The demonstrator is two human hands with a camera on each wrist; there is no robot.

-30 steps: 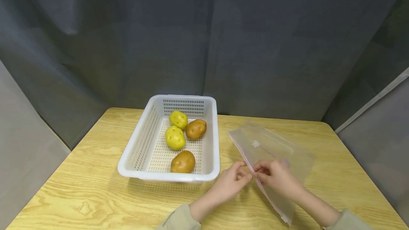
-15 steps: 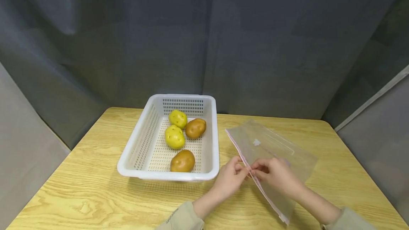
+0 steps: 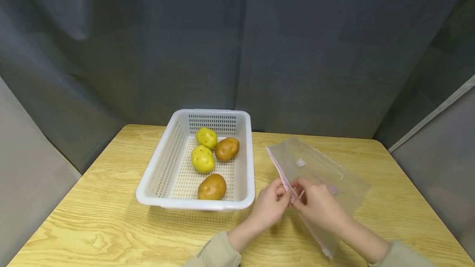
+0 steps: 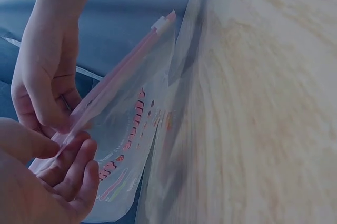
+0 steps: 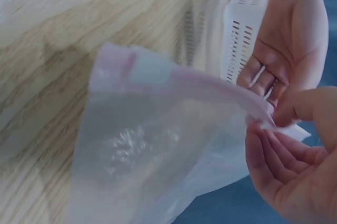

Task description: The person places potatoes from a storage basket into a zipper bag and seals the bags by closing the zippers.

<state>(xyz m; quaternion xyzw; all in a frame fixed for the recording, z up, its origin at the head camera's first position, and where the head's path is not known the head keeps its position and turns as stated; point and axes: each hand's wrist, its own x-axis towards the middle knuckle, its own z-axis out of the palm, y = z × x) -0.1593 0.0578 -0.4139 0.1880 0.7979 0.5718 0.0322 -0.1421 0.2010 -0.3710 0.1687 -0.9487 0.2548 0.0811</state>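
Observation:
A clear zip bag (image 3: pixel 345 178) with a pink zip strip (image 3: pixel 274 160) slants across the table's right half, its strip edge lifted toward me. My left hand (image 3: pixel 269 207) pinches that strip near its middle, thumb on one side and fingers on the other. Right beside it, my right hand (image 3: pixel 320 206) pinches the same edge, the fingertips of both hands nearly touching. Red print shows on the bag in the left wrist view, and a white slider (image 4: pixel 159 24) sits at one end of the strip. Whether the mouth is parted between the hands, I cannot tell.
Left of the hands stands a white perforated basket (image 3: pixel 148 188). Inside lie two yellow potatoes (image 3: pixel 203 159) and two brown potatoes (image 3: pixel 212 187). The wooden table (image 3: pixel 85 217) meets a dark curtain (image 3: pixel 193 52) at the back.
The left hand has shifted slightly up and right, onto the strip. The right hand's fingers have moved up along the edge, and the strip now bends between the hands.

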